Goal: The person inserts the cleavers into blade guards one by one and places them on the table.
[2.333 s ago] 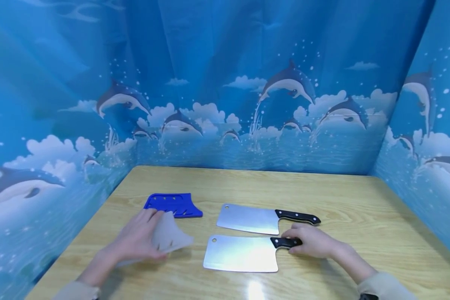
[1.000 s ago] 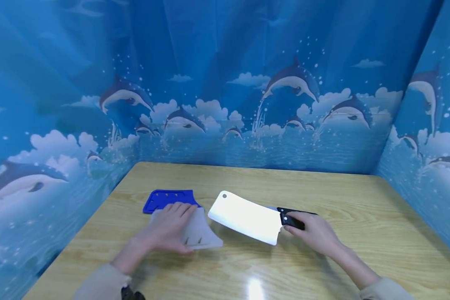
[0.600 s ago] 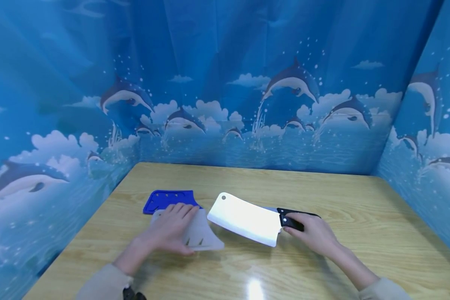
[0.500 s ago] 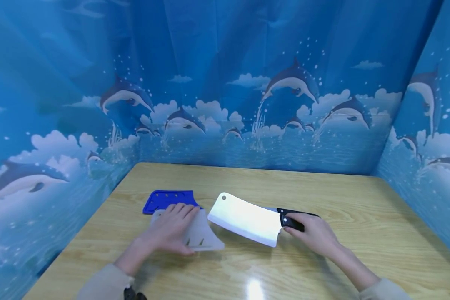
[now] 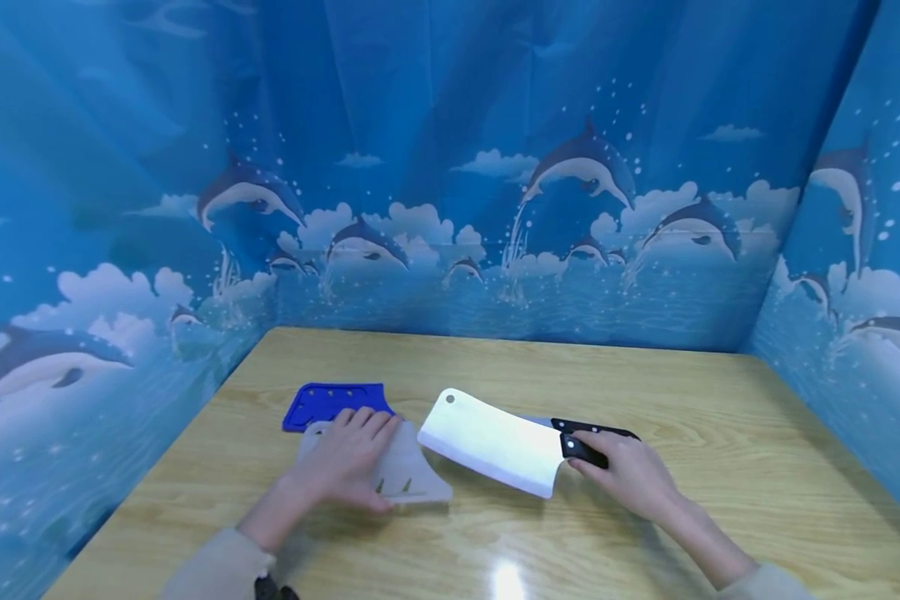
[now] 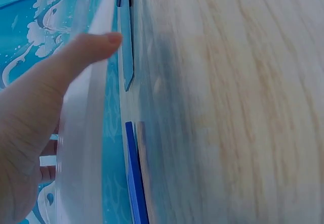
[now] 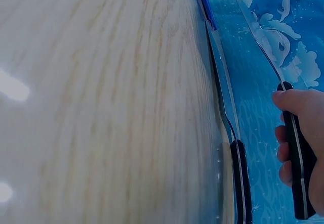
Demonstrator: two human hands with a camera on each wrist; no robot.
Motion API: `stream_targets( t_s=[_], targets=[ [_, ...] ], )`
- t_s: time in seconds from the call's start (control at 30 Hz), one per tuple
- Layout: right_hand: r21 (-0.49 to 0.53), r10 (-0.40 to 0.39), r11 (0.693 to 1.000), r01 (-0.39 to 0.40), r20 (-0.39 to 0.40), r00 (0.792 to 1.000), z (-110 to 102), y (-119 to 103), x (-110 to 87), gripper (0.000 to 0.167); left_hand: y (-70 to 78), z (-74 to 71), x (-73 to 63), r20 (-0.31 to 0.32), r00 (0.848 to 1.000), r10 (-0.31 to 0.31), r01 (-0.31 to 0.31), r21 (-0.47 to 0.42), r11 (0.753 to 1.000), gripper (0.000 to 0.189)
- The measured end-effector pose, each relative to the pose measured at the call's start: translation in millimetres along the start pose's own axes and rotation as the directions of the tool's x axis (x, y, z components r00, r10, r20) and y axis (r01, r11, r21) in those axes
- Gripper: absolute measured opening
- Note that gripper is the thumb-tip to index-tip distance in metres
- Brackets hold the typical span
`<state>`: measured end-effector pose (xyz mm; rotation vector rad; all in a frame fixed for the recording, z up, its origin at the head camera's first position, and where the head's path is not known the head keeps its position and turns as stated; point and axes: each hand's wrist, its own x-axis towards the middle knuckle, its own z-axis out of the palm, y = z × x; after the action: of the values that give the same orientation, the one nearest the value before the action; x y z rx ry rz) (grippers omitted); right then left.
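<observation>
My left hand (image 5: 348, 462) grips a translucent white blade guard (image 5: 417, 479) with slots in it, thumb on the near edge and fingers over the far side. In the left wrist view this guard (image 6: 83, 133) stands off the tabletop. My right hand (image 5: 633, 479) holds a cleaver (image 5: 495, 446) by its black handle, raised, its blade slanting with the holed end close to the white guard. Under it in the head view lies a second cleaver (image 5: 570, 426), its blade mostly hidden. The right wrist view shows that cleaver's handle (image 7: 240, 178) flat on the table.
A blue blade guard (image 5: 333, 406) lies on the wooden table (image 5: 682, 383) behind my left hand, which partly covers it. Blue curtains (image 5: 390, 108) with dolphins enclose the table at the back and both sides.
Since the earliest frame, my right hand has lifted the nearer cleaver off the table and moved it back over the other. My left hand has carried the white guard rightward. Lately both barely move.
</observation>
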<state>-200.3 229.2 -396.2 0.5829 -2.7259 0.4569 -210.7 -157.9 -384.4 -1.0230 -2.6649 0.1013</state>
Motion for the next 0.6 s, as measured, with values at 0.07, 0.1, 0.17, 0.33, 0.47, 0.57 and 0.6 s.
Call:
stream_targets(
  t_s=[0.07,0.1,0.17,0.33,0.47,0.57,0.6],
  targets=[
    [0.007,0.004,1.000,-0.004,-0.011,1.000,1.1,0.8,-0.1,0.032,-0.1,0.8,0.3,-0.007,1.000,0.005,-0.005,-0.006,1.000,0.108],
    [0.007,0.003,1.000,-0.003,-0.017,1.000,1.4,1.3,0.0,0.032,-0.2,1.2,0.5,-0.011,1.000,0.008,-0.008,-0.006,1.000,0.108],
    [0.008,-0.001,1.000,0.001,-0.025,1.000,1.7,2.1,0.1,0.032,-0.1,2.2,0.8,-0.021,1.000,0.012,-0.012,-0.007,1.000,0.108],
    [-0.038,-0.069,0.997,0.067,-0.070,0.995,2.0,1.7,-0.2,0.030,0.3,4.2,1.5,-0.047,0.999,0.025,-0.025,0.003,1.000,0.108],
    [-0.085,-0.138,0.988,0.128,-0.119,0.983,3.5,1.3,0.8,0.029,1.0,6.8,1.9,-0.077,0.996,0.037,-0.038,-0.013,0.999,0.108],
    [-0.102,-0.177,0.981,0.164,-0.139,0.974,5.8,2.1,1.0,0.030,1.8,8.2,2.3,-0.099,0.995,0.027,-0.031,-0.039,0.999,0.106],
    [-0.106,-0.193,0.978,0.178,-0.149,0.970,6.4,2.3,0.9,0.030,1.8,8.4,2.4,-0.103,0.995,0.019,-0.024,-0.047,0.999,0.106]
  ],
)
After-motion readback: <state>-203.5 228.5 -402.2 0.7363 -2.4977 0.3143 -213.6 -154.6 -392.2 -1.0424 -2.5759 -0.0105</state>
